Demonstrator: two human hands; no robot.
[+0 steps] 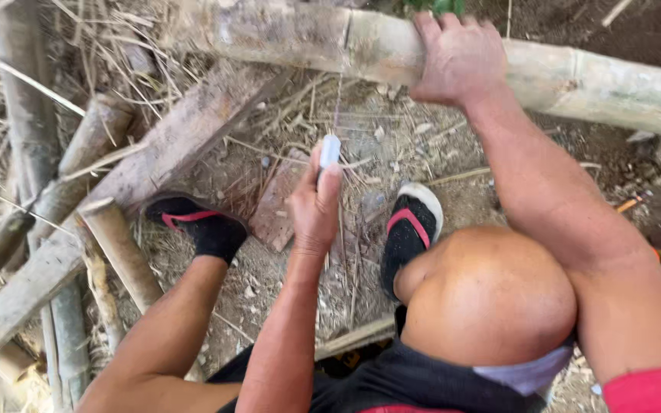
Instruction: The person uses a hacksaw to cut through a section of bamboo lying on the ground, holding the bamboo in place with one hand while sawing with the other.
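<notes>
A long thick bamboo pole (315, 38) lies across the top of the view. My right hand (457, 57) rests palm-down on it, fingers curled over its far side. My left hand (315, 203) is closed around the pale grey handle of a thin-bladed tool (330, 149). The blade is seen edge-on and runs up toward the pole, just left of my right hand. I am squatting, with my feet in black sandals with red straps (196, 222) on the dirt on either side of the left hand.
A weathered wooden plank (154, 153) slants from lower left to the pole. Cut bamboo pieces (120, 252) and dry stalks lie at the left. A flat brick-like slab (277, 206) sits under my left hand. Dry straw litters the ground.
</notes>
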